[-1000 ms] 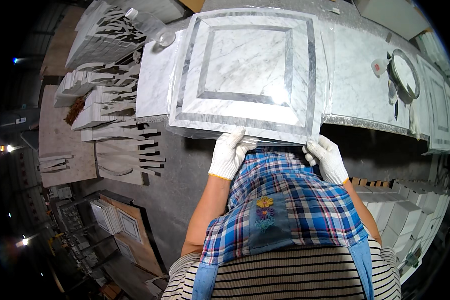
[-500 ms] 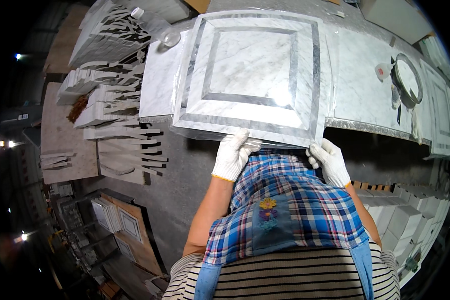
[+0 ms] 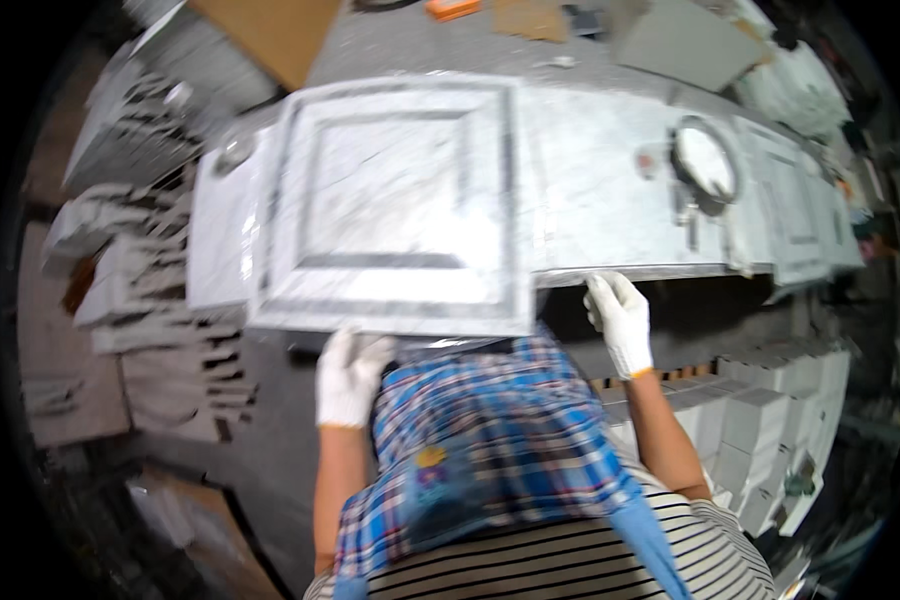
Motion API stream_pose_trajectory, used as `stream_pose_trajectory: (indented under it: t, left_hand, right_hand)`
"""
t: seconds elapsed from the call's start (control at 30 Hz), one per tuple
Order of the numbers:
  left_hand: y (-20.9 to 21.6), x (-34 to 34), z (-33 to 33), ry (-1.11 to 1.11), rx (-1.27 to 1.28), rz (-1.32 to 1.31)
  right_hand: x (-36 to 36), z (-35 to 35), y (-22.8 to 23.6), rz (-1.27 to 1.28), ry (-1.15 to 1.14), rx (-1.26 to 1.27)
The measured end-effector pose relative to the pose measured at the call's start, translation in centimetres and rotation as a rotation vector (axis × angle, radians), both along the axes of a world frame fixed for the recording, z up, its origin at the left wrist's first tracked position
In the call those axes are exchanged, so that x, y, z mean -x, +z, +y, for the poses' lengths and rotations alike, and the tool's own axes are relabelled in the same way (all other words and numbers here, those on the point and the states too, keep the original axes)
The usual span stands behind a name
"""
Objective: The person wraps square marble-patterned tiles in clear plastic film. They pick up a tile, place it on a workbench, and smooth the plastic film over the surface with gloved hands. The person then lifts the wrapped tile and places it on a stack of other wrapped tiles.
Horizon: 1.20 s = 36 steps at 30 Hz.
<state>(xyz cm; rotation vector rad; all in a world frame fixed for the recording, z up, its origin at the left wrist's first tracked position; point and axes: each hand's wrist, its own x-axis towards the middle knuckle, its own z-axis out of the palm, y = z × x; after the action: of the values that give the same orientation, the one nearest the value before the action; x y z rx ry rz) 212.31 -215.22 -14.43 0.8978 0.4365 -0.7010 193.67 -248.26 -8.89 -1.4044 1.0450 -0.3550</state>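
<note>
A square marble panel (image 3: 385, 190) with grey inlaid bands lies on the white worktop slabs in front of me. Clear plastic film (image 3: 450, 345) shows along its near edge. My left hand (image 3: 354, 382), in a white knit glove, is at the panel's near left edge, its fingers closed at the film; blur softens the grip. Away from the panel, on its right, my gloved right hand (image 3: 620, 325) is raised by the worktop's front edge. Its fingers are bent together, and anything between them is too small to make out.
A round dark-rimmed pan (image 3: 705, 165) stands on the right slab beside small tools. A plastic bottle (image 3: 235, 150) lies at the panel's far left. Stacked stone strips (image 3: 140, 265) are on the left, white blocks (image 3: 755, 420) at lower right. An orange box (image 3: 453, 9) sits at the back.
My right hand has let go of the panel's near right corner and moved off to its right. The whole view has shifted, so the panel appears farther left and lower. My left hand stays at the near edge.
</note>
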Motion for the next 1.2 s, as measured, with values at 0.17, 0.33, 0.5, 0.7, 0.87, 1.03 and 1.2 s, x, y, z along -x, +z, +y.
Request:
stream_pose_trajectory:
  t: [0.17, 0.33, 0.5, 0.7, 0.87, 1.03, 1.2]
  left_hand:
    - [1.1, -1.5, 0.7, 0.160, -0.117, -0.107]
    - [0.1, -2.3, 2.3, 0.034, 0.013, -0.123]
    - [2.2, -2.6, 0.9, 0.044, -0.275, -0.103]
    - [2.0, -2.2, 1.0, -0.012, -0.228, -0.144]
    - [1.2, -2.1, 0.5, 0.047, -0.123, -0.184]
    - [0.7, -2.2, 0.5, 0.055, -0.076, -0.172]
    - [1.7, -1.9, 0.5, 0.072, -0.124, -0.156]
  right_hand:
    - [1.0, -7.3, -1.3, -0.037, -0.299, 0.415]
    - [-0.9, -12.6, -0.7, 0.204, -0.117, 0.878]
    - [-4.4, -16.0, -2.1, 0.193, -0.089, 0.796]
    - [-6.3, -20.3, -5.2, 0.233, -0.080, 0.732]
    - [-5.7, -21.3, -6.5, 0.135, -0.081, 0.733]
    - [-6.6, -15.8, -3.3, -0.114, -0.159, 0.475]
    - [-8.3, -7.8, -1.9, -0.277, 0.063, 0.340]
